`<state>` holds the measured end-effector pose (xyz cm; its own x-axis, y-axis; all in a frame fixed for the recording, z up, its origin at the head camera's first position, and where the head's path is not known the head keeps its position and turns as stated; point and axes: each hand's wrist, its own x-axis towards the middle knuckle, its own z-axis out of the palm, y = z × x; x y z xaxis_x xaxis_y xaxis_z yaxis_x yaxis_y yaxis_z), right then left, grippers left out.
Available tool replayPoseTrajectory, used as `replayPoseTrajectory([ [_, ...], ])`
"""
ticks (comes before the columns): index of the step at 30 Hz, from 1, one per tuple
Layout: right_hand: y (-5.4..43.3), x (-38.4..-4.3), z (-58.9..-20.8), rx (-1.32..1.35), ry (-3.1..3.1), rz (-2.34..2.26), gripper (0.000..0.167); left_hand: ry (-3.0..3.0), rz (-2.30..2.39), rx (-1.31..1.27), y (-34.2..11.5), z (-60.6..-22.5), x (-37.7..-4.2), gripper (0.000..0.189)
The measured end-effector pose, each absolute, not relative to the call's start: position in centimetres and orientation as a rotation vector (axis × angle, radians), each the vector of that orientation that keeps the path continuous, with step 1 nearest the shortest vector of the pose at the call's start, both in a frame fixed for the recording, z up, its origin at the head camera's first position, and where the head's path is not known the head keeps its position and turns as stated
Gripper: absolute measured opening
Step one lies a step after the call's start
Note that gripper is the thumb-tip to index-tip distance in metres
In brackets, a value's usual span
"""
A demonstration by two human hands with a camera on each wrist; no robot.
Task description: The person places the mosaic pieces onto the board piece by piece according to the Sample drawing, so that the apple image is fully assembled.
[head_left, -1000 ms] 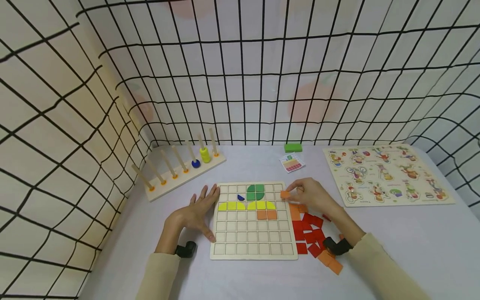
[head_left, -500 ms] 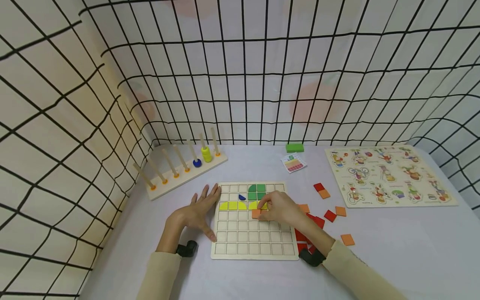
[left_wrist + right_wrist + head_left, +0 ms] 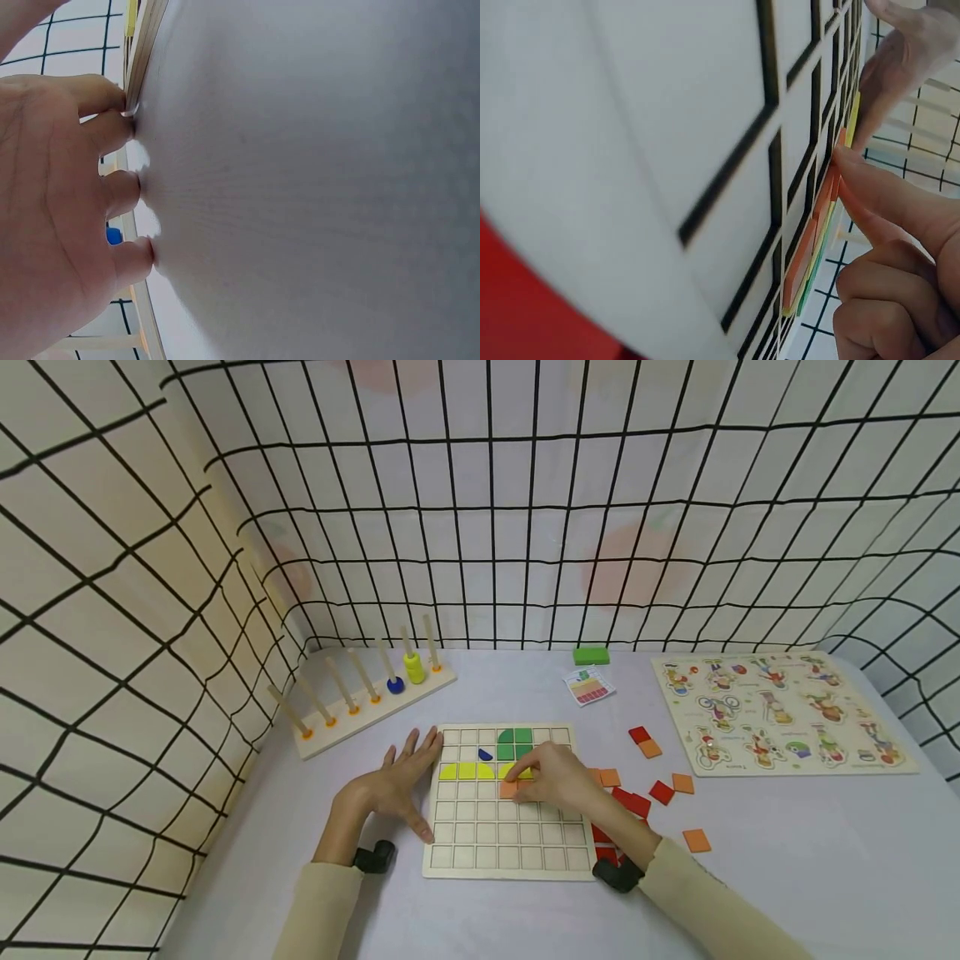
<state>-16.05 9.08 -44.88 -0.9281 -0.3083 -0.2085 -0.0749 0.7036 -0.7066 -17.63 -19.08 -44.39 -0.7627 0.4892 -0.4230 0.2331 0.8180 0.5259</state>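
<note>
1. We brace the board (image 3: 486, 833) with the left hand (image 3: 396, 785). It lies spread wide along the left edge, gripping nothing; light, steady pressure there should stop sliding.
2. We pinch the tile (image 3: 508, 790), an orange square, between the thumb and forefinger of the right hand (image 3: 558, 777). The tile is at a cell directly below the yellow row (image 3: 467, 771), beside its orange neighbours (image 3: 800, 259).
3. We square the tile's edges to the raised grid lines before applying pressure. A tilted tile will probably catch on a line.
4. We check the seating. The fingers cover part of the tile, so we cannot tell whether it lies flush; if one side rides high, we press that side with a fingertip.
5. We release by parting the fingers slightly and lifting straight up. A sideways exit could shift the orange neighbours or the yellow row.
6. We clear the right forearm over the red tiles (image 3: 631, 802), some of which lie partly beneath it, to avoid scattering them.
7. We consult the card (image 3: 588, 685) beyond the board for colour order; its print is too small to read here.
</note>
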Motion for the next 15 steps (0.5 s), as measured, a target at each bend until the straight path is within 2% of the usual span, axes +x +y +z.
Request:
replayPoseTrajectory([
  [9, 8.8, -15.9, -44.6, -0.297, 2.611, -1.041, 0.021, 2.446, 0.605, 0.534, -19.1, -44.3, -17.6, 0.154],
  [15, 11.8, -16.1, -44.1, -0.312, 2.571, -1.156, 0.022, 2.444, 0.606, 0.542, -19.1, -44.4, -17.6, 0.153],
])
